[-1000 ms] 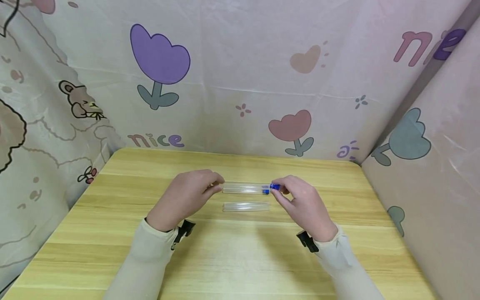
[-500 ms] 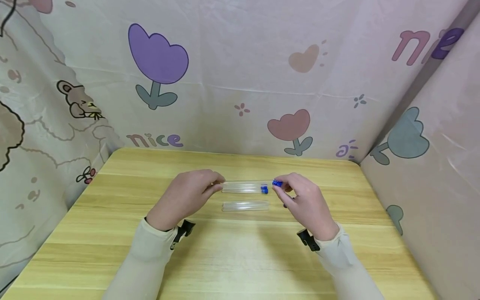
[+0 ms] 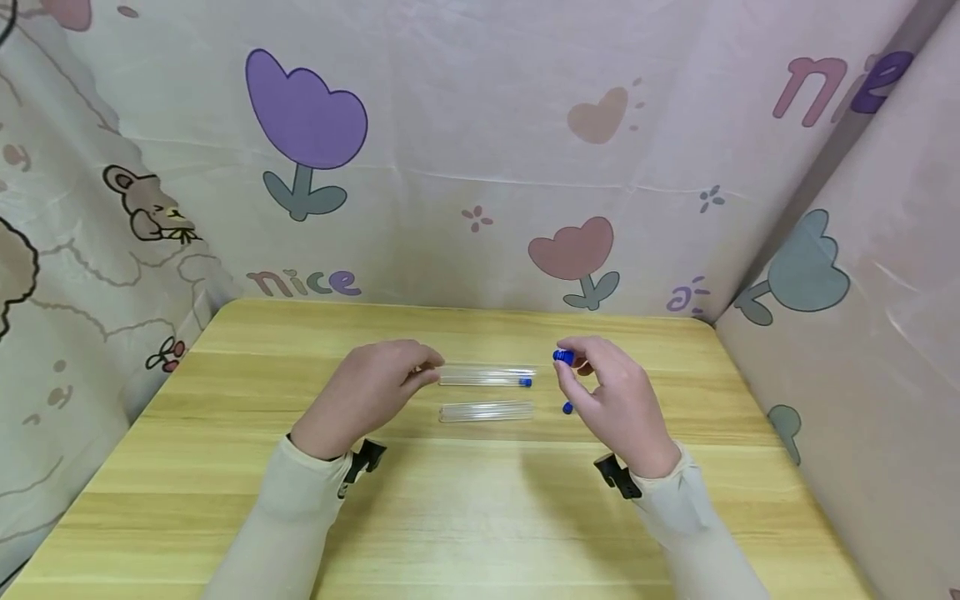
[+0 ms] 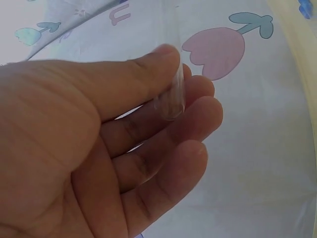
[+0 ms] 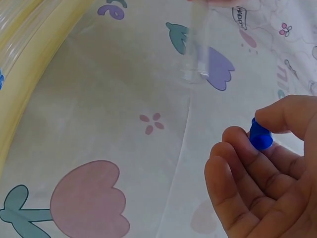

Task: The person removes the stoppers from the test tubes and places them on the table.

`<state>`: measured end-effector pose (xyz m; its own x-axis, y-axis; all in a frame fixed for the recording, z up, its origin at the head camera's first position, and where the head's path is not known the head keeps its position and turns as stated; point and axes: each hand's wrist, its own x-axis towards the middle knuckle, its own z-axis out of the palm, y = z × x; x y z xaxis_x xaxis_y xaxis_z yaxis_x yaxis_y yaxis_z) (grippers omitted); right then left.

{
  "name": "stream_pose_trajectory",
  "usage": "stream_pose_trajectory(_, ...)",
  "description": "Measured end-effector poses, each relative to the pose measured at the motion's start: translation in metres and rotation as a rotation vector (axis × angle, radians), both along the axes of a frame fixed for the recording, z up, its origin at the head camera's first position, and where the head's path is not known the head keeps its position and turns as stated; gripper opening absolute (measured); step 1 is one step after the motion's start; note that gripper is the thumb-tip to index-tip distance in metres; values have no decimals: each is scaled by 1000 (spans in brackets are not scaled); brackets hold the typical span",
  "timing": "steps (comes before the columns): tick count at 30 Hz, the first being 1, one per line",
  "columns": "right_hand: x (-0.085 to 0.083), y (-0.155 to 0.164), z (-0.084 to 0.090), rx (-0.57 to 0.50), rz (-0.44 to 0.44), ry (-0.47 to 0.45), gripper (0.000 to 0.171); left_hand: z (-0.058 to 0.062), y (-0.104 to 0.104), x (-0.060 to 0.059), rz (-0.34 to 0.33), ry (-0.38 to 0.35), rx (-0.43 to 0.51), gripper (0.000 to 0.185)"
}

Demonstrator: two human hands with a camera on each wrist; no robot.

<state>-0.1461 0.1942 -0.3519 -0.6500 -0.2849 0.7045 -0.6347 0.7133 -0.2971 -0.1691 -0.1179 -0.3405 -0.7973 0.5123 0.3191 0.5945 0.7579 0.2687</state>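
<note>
The left hand [image 3: 367, 396] pinches one end of a clear tube [image 3: 486, 376]; the right hand [image 3: 611, 396] pinches its blue cap [image 3: 563, 357], held apart. Open and level, the tube could spill, or the small cap could slip toward the surface's [image 3: 465, 517] far edge.

Makeshift home booth: wooden table [image 3: 465, 517] inside cartoon tulip-print sheeting [image 3: 465, 167]

Wooden table [image 3: 465, 517] – tulip-print curtain [image 3: 465, 125] behind

Your wooden table [image 3: 465, 517] carries a clear tube [image 3: 486, 411] lying flat, with a small blue cap [image 3: 567, 407] just right of it.
</note>
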Motion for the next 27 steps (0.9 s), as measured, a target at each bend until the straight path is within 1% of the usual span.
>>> stream_pose_trajectory(3,1,0,2,5,0,3,16,-2,0,-1,7,-9,-7,14)
stream_pose_trajectory(7,3,1,4,30,-12,4,13,-9,1,-8,15,-51,-28,16)
stream_pose_trajectory(10,3,2,4,47,-17,8,12,-19,4,-16,18,-94,-43,17)
stream_pose_trajectory(13,3,2,5,52,-15,6,11,-32,7,-25,19,-134,-58,16)
stream_pose_trajectory(19,3,2,7,65,-11,-8,11,-55,14,-44,12,-191,-79,16)
stream_pose_trajectory(23,4,3,8,74,-8,-23,11,-63,17,-52,26,-229,-72,15)
stream_pose_trajectory(27,5,4,9,82,-11,-42,10,-68,20,-56,17,-242,-76,14)
